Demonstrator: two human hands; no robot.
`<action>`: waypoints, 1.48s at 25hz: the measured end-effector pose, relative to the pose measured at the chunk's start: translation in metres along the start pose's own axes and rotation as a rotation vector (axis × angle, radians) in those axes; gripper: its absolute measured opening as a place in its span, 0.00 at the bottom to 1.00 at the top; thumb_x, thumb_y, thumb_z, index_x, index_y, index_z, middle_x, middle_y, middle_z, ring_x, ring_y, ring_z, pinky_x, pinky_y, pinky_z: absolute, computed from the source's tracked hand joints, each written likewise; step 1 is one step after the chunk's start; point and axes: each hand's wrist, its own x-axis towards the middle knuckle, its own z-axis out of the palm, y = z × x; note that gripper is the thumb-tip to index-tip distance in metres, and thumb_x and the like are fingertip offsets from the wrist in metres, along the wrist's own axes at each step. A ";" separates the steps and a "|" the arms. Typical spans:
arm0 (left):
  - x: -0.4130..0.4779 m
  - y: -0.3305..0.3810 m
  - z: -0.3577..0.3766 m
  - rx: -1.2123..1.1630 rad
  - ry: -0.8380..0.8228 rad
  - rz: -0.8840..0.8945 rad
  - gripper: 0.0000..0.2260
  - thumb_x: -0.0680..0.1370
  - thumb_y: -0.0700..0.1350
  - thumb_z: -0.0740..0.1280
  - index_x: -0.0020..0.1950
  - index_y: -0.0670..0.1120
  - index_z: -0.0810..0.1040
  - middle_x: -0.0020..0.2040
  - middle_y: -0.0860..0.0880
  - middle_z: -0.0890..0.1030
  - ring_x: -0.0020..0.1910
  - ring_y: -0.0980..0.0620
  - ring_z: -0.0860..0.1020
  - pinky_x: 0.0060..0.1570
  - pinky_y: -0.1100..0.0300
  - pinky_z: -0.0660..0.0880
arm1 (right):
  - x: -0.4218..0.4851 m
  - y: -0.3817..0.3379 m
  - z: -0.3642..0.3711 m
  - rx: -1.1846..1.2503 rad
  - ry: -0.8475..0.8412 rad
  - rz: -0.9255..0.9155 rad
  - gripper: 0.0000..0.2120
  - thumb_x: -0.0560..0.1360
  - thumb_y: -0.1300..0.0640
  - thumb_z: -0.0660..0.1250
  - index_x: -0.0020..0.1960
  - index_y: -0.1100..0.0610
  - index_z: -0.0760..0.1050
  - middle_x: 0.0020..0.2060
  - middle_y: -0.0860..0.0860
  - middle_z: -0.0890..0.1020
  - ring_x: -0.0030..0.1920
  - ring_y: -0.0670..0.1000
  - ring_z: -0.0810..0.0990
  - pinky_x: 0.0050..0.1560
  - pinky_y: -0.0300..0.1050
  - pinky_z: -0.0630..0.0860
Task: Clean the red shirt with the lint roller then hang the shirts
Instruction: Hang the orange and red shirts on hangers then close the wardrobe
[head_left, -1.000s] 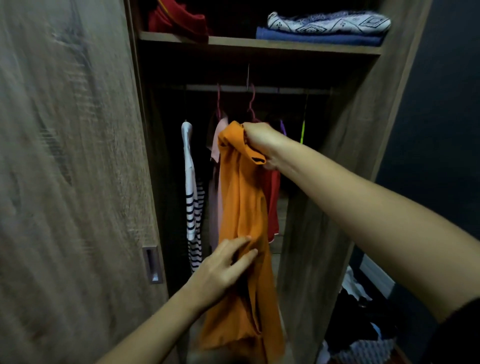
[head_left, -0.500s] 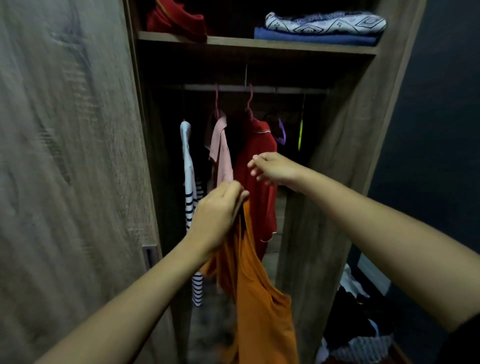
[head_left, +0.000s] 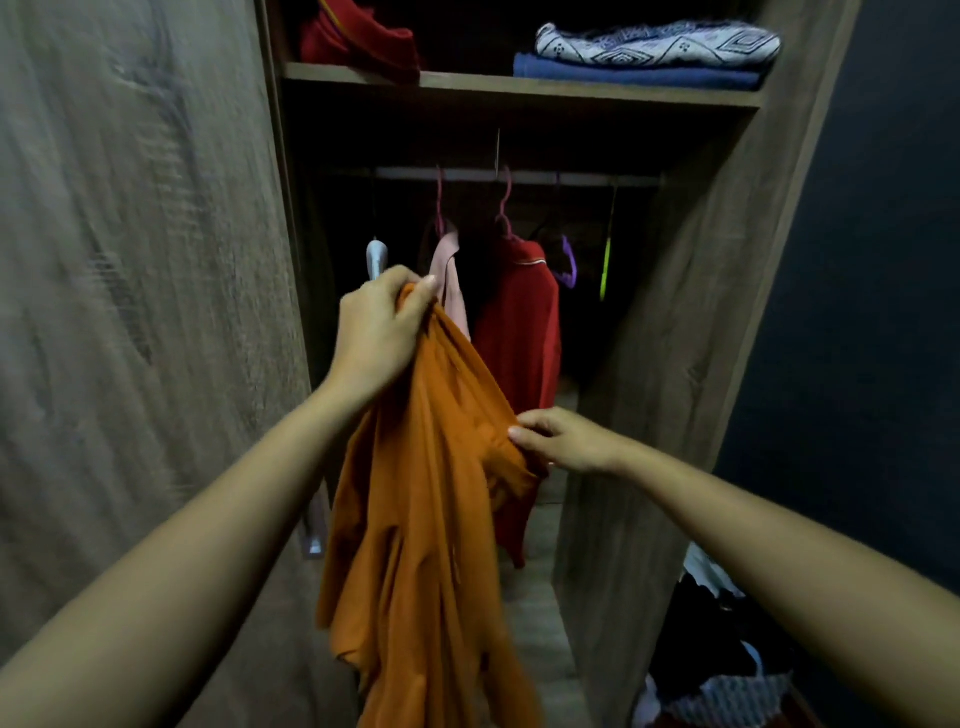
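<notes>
An orange shirt (head_left: 431, 519) hangs bunched in front of the open wardrobe. My left hand (head_left: 376, 332) grips its top, raised near the hanging clothes. My right hand (head_left: 558, 441) pinches a fold at the shirt's right side, lower down. Behind them a red shirt (head_left: 524, 332) hangs on a pink hanger (head_left: 503, 208) from the rail (head_left: 519, 176). A pink garment (head_left: 451, 280) hangs to its left. No lint roller is in view.
An empty purple hanger (head_left: 569, 265) and a yellow-green one (head_left: 605, 265) hang right of the red shirt. The wooden wardrobe door (head_left: 140, 312) stands at left. Folded clothes (head_left: 649, 57) lie on the upper shelf (head_left: 519, 88). A heap of clothes (head_left: 722, 649) lies on the floor at lower right.
My right hand let go of the orange shirt's top, dropped, and now pinches its right side. My left hand climbed from the shirt's middle and took its top, lifting it.
</notes>
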 end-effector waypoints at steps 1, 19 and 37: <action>0.000 -0.007 -0.006 0.032 -0.026 -0.041 0.16 0.80 0.51 0.58 0.40 0.41 0.75 0.32 0.49 0.74 0.30 0.58 0.72 0.31 0.72 0.65 | 0.002 0.004 -0.004 -0.027 0.053 0.021 0.14 0.81 0.54 0.55 0.37 0.47 0.71 0.34 0.42 0.74 0.35 0.38 0.73 0.41 0.38 0.71; 0.011 -0.058 -0.025 -0.044 -0.370 -0.279 0.08 0.73 0.34 0.62 0.42 0.47 0.74 0.39 0.47 0.76 0.39 0.48 0.75 0.39 0.53 0.72 | -0.016 -0.024 -0.103 -0.397 0.197 0.143 0.18 0.70 0.70 0.63 0.46 0.50 0.82 0.55 0.51 0.80 0.55 0.48 0.78 0.56 0.41 0.75; 0.104 -0.013 0.171 -0.137 -0.392 0.003 0.11 0.73 0.46 0.70 0.55 0.46 0.80 0.49 0.50 0.81 0.48 0.54 0.78 0.56 0.59 0.74 | 0.011 0.018 -0.184 -0.739 -0.035 0.364 0.23 0.74 0.68 0.57 0.67 0.56 0.71 0.62 0.56 0.75 0.59 0.54 0.75 0.50 0.41 0.72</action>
